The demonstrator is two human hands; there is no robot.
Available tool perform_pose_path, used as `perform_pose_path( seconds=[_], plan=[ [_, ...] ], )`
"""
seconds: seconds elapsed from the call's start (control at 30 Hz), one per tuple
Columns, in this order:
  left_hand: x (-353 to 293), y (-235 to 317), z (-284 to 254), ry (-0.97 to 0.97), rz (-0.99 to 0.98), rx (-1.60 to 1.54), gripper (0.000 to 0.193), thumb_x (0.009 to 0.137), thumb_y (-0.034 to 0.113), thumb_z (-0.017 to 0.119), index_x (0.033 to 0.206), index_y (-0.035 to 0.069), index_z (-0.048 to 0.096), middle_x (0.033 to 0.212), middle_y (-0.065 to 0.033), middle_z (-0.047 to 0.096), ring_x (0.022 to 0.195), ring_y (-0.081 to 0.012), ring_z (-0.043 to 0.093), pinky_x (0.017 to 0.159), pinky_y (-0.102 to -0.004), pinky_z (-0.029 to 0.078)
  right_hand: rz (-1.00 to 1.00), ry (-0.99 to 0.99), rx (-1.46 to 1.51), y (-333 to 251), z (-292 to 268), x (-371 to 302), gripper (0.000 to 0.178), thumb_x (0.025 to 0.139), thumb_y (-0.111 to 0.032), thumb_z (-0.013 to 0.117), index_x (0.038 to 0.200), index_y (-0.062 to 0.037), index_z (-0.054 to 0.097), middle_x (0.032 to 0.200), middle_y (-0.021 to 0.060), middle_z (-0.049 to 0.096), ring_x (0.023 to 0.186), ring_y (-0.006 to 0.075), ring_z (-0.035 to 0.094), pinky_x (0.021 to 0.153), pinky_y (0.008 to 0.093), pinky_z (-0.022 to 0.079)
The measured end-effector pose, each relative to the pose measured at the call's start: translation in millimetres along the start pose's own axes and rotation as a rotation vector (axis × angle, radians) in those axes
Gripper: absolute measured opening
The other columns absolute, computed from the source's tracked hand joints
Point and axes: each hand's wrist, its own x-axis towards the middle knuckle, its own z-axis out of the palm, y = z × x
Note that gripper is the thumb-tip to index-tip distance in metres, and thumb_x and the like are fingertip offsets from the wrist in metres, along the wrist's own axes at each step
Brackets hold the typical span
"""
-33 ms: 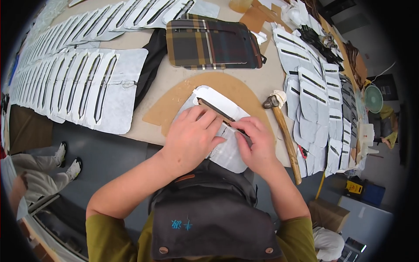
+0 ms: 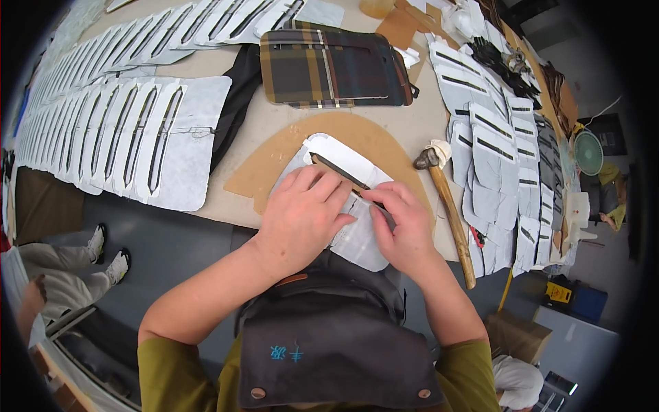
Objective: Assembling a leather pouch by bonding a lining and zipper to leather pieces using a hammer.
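I have the left hand (image 2: 302,213) on the panel (image 2: 360,242), thumb and fingers apart; the right hand (image 2: 403,218) touches its right side, clamped or not I can't tell.

Around a pale surface (image 2: 425,123) spreading toward twelve o'clock, I saw dark grey floor (image 2: 158,275) at eight. A round green fan (image 2: 588,152) showed near three; a blue bin (image 2: 587,305) and brown box (image 2: 519,336) sat toward four.

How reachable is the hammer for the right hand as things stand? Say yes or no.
Likely yes: the hammer lies just right of the right hand with nothing standing between them, though that hand is busy at the panel.
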Motion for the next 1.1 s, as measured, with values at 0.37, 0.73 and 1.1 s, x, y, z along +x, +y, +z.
perform_pose_path(
  seconds=[0.37, 0.73, 1.1],
  plan=[
    [-0.8, 7.9, 13.2, 0.016, -0.023, -0.038, 0.031, 0.079, 0.013, 0.078, 0.108, 0.007, 0.069, 0.109, -0.004, 0.065, 0.105, -0.0259, 0.059, 0.092, -0.0397, 0.046, -0.094, -0.025, -0.07, 8.8, -3.9, -6.0, 0.034, 0.074, 0.008, 0.065, 0.105, -0.0051, 0.07, 0.101, 0.0103, 0.063, 0.092, 0.0327, 0.061, 0.078, 0.0421, 0.05],
    [-1.5, 8.8, 14.4, -0.004, 0.018, 0.055, 0.029, 0.081, 0.012, 0.077, 0.11, 0.01, 0.072, 0.108, -0.0015, 0.065, 0.101, -0.0234, 0.059, 0.091, -0.0395, 0.044, -0.119, -0.001, -0.154, 12.2, -13.5, -19.2, 0.031, 0.074, 0.007, 0.067, 0.103, -0.0037, 0.071, 0.098, 0.0094, 0.063, 0.089, 0.0313, 0.06, 0.076, 0.0419, 0.047],
    [-6.4, 5.8, 15.8, -0.001, 0.076, 0.12, 0.034, 0.08, 0.008, 0.07, 0.113, 0.013, 0.075, 0.11, -0.0037, 0.066, 0.1, -0.024, 0.059, 0.092, -0.0401, 0.044, -0.137, -0.052, -0.275, 10.0, -24.2, -26.9, 0.034, 0.075, 0.007, 0.067, 0.107, -0.0049, 0.072, 0.1, 0.0073, 0.065, 0.092, 0.0291, 0.061, 0.08, 0.0402, 0.046]
  ],
)
